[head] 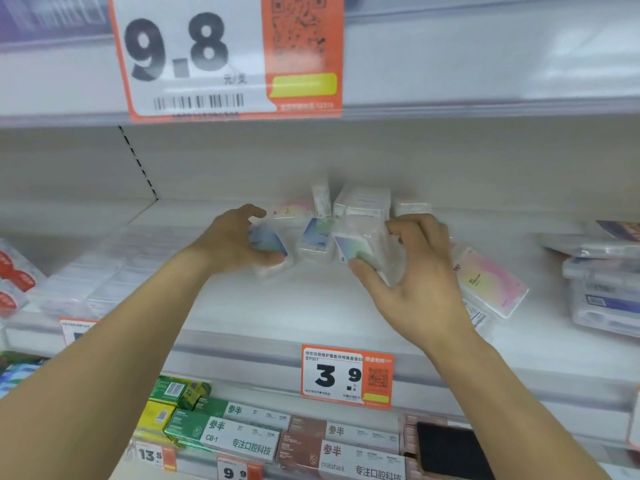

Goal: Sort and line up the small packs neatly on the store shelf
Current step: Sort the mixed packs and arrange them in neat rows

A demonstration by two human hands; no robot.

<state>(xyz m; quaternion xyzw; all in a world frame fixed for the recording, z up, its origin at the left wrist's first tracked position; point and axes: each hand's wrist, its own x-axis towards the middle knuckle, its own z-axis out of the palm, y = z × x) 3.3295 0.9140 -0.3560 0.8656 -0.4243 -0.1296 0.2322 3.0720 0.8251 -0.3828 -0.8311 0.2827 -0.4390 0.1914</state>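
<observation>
Forearms nearest camera, reaching onto white shelf (277,306). Landmark: 3.9 price tag (347,377) on shelf lip. Left hand (239,242) up-left of tag, curled round blue-faced pack (268,244). Right hand (412,271) above-right of tag, pinching clear pack (360,247) thumb against fingers. More packs (360,202) behind, jumbled. Judgement: light, rigid plastic, slick; hold by opposite narrow edges, gentle squeeze.

The white store shelf (277,306) carries small clear packs (313,237) clustered mid-back. A pink pack (490,282) lies right, flat boxes (602,292) beyond.
</observation>
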